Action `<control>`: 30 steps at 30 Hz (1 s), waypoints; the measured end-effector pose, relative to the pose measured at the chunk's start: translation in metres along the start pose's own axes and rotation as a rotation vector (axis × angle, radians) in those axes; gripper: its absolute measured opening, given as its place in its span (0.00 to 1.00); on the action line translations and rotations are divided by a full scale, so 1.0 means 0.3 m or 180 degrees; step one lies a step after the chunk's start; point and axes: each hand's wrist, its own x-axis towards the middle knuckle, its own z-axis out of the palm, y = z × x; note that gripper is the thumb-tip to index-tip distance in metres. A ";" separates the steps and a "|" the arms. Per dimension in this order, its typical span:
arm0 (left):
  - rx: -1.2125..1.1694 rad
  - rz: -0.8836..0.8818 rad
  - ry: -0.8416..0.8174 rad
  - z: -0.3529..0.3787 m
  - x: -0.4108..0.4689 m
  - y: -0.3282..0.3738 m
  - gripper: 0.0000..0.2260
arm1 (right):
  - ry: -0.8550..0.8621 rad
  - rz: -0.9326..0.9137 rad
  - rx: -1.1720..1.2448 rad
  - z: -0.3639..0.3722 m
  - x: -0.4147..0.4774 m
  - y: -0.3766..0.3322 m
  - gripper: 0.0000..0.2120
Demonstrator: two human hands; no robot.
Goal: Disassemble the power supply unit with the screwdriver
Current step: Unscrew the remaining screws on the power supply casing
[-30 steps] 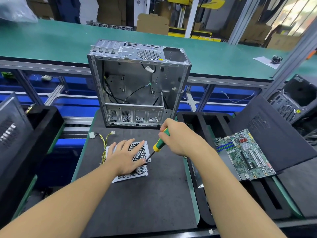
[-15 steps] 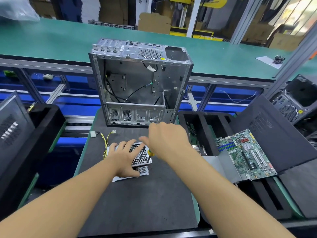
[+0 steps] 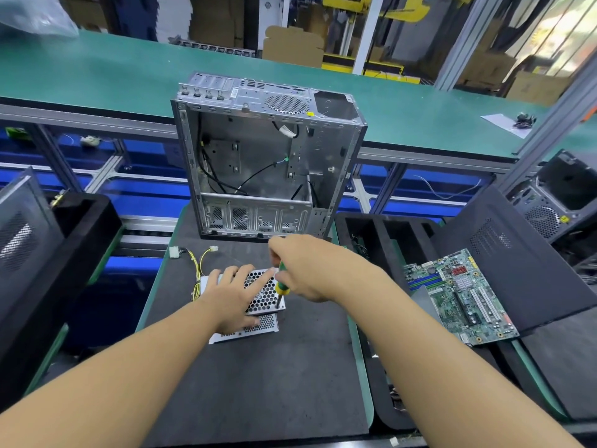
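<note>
The power supply unit, a small silver box with a honeycomb grille on top, lies on the dark mat. My left hand rests flat on its top with fingers spread. My right hand grips the green-and-yellow screwdriver, held nearly upright, its tip on the unit's right edge. Yellow and black cables with white plugs trail from the unit's left side.
An emptied silver computer case stands upright just behind the unit. A green motherboard leans on a dark side panel at the right, above black foam trays. Another black tray sits at the left.
My right hand swung the screwdriver from a slanted hold at the unit's right to nearly upright over its right edge. The left hand stayed on the unit.
</note>
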 end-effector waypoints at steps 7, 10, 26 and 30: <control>0.0008 0.0011 0.0021 0.006 0.006 -0.005 0.42 | 0.0176 0.0303 0.0177 -0.012 -0.009 -0.001 0.14; -0.0049 0.0020 0.0020 0.006 0.003 -0.006 0.41 | 0.0601 0.0545 -0.0234 0.009 -0.006 -0.029 0.18; 0.0049 -0.0069 0.0119 0.013 -0.004 0.004 0.43 | 0.0216 0.0580 0.0021 0.000 -0.021 -0.038 0.16; 0.0085 -0.0126 0.0227 0.012 -0.005 0.009 0.47 | -0.0089 0.0114 0.0125 -0.027 -0.018 -0.044 0.09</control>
